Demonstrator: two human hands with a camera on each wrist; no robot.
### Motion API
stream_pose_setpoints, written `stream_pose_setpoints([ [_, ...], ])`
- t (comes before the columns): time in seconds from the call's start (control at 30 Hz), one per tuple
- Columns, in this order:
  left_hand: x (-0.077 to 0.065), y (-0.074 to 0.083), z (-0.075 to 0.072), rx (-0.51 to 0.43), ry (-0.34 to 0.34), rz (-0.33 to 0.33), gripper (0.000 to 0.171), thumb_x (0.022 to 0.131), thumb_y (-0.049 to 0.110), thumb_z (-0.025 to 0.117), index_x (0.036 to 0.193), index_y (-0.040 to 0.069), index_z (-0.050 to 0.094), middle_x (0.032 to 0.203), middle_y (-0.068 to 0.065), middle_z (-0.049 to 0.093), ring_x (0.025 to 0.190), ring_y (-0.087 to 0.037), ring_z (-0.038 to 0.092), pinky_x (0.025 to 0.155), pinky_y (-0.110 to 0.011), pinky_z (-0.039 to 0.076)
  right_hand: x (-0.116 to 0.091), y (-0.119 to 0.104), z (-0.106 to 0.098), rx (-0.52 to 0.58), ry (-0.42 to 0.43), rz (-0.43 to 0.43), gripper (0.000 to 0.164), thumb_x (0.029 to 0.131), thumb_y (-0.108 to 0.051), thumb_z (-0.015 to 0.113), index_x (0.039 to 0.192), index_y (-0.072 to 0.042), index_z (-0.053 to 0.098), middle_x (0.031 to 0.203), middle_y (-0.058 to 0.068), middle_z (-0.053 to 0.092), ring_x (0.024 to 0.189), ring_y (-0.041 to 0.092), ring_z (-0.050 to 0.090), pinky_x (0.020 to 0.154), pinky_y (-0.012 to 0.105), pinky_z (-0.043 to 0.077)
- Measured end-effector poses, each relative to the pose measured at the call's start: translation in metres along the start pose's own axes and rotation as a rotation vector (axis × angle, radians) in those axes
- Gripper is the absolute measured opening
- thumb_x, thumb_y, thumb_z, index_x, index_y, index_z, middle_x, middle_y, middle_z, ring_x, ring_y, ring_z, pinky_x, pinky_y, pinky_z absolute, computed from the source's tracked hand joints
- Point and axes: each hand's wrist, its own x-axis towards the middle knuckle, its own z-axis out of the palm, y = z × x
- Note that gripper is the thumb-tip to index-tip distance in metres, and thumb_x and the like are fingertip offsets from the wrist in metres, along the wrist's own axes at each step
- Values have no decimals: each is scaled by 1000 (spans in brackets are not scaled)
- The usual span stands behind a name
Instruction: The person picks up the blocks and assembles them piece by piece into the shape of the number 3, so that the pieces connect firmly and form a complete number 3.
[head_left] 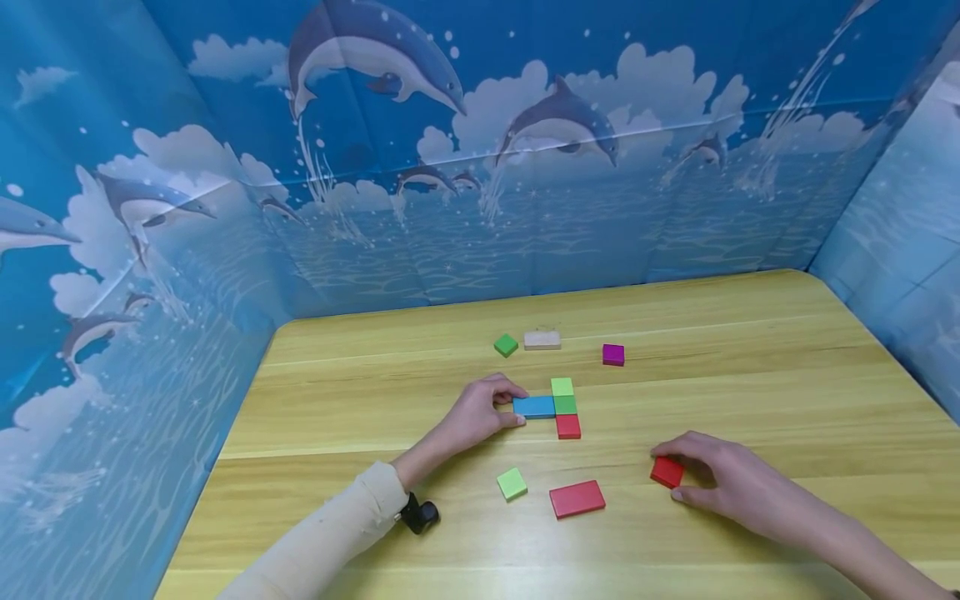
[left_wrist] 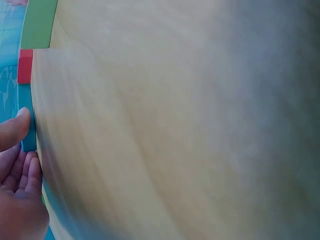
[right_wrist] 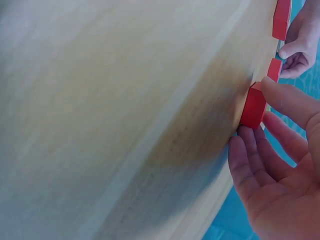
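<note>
On the table, my left hand (head_left: 478, 408) pinches the left end of a flat blue rectangular block (head_left: 536, 407), thumb on its near edge and fingers at the far edge. The blue block's right end meets a short column of square blocks: light green (head_left: 562, 387) at the far end, green (head_left: 565, 405) in the middle and red (head_left: 568, 427) nearest. To the right, my right hand (head_left: 723, 482) grips another red square block (head_left: 667, 472) between thumb and fingers. In the right wrist view, this red block (right_wrist: 254, 106) is tilted, its lower edge close to the tabletop.
Nearer me lie a loose light green square (head_left: 512, 484) and a red rectangular block (head_left: 577, 499). Farther back are a green square (head_left: 506, 345), a pale rectangular block (head_left: 542, 340) and a purple block (head_left: 613, 355). A dolphin-printed curtain (head_left: 480, 233) borders the table (head_left: 390, 358).
</note>
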Motion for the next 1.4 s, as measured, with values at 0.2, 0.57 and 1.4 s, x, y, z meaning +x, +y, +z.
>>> stream_pose_setpoints([
  [0.2, 0, 1, 0, -1, 2, 6, 27, 84, 9, 79, 111, 9, 73, 103, 1, 63, 97, -12, 58, 87, -25, 49, 2, 3, -1, 58, 10, 2, 45, 81, -25, 82, 122, -17, 65, 101, -14, 60, 86, 4, 54, 75, 26, 52],
  [0.57, 0, -2, 0, -1, -1, 14, 28, 84, 10, 79, 111, 10, 73, 104, 3, 63, 96, -10, 57, 87, -23, 49, 18, 1, 0, 99, 11, 53, 38, 81, -27, 82, 114, -17, 67, 93, -11, 59, 84, 8, 54, 73, 24, 50],
  [1.4, 0, 0, 0, 6, 6, 8, 28, 84, 9, 79, 111, 10, 73, 102, 4, 63, 96, -13, 58, 87, -26, 50, 62, -7, 4, 216, -34, -47, 34, 88, -21, 75, 120, -13, 64, 99, -5, 60, 90, 14, 56, 79, 27, 51],
])
